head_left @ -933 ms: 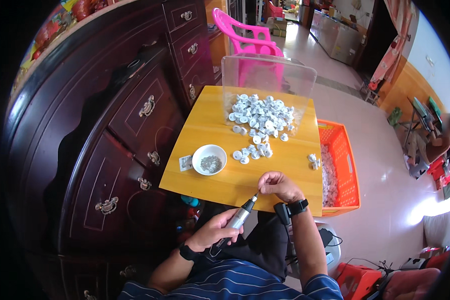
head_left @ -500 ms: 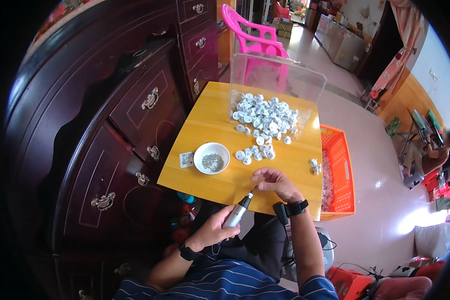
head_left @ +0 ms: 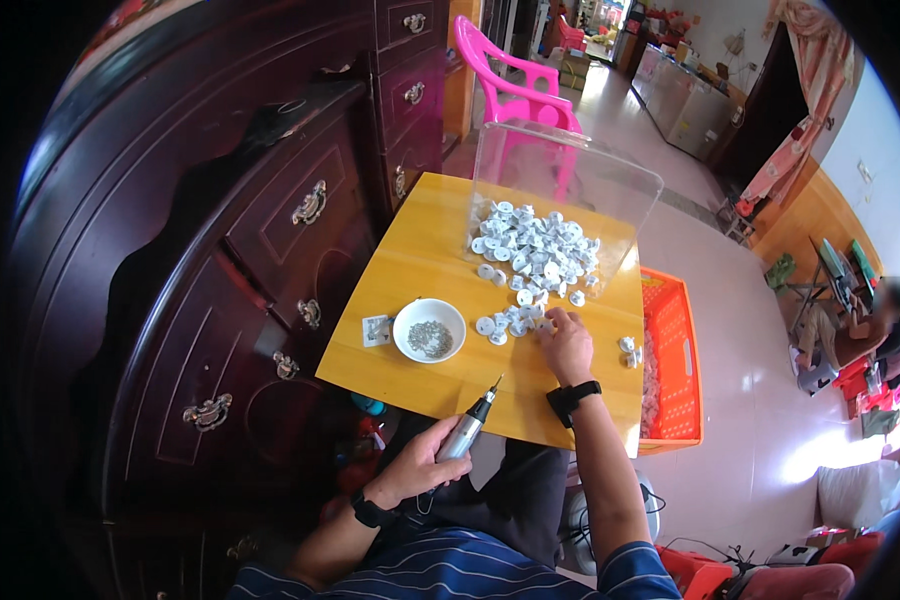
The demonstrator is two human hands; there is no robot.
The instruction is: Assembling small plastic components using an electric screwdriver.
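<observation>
My left hand (head_left: 420, 465) is wrapped round a silver and black electric screwdriver (head_left: 467, 430), its thin bit pointing up and away over the table's near edge. My right hand (head_left: 567, 345) is at the right end of a small cluster of white round plastic parts (head_left: 515, 320), fingers curled down on a white part at the cluster's edge. The fingertips are partly hidden. Behind the cluster lies a larger heap of the same white parts (head_left: 540, 245). A white bowl (head_left: 400, 318) of small metal screws (head_left: 430, 340) stands left of the cluster.
A clear plastic bin (head_left: 610, 180) lies tipped around the heap on the yellow table (head_left: 380, 270). Two or so white parts (head_left: 630, 352) sit by the right edge. An orange crate (head_left: 682, 390) stands at right, dark drawers (head_left: 260, 240) at left, a pink chair (head_left: 520, 90) behind.
My right hand has moved from beside the screwdriver's tip forward to the small cluster of white parts. The left hand still holds the screwdriver, its bit now bare and in plain sight.
</observation>
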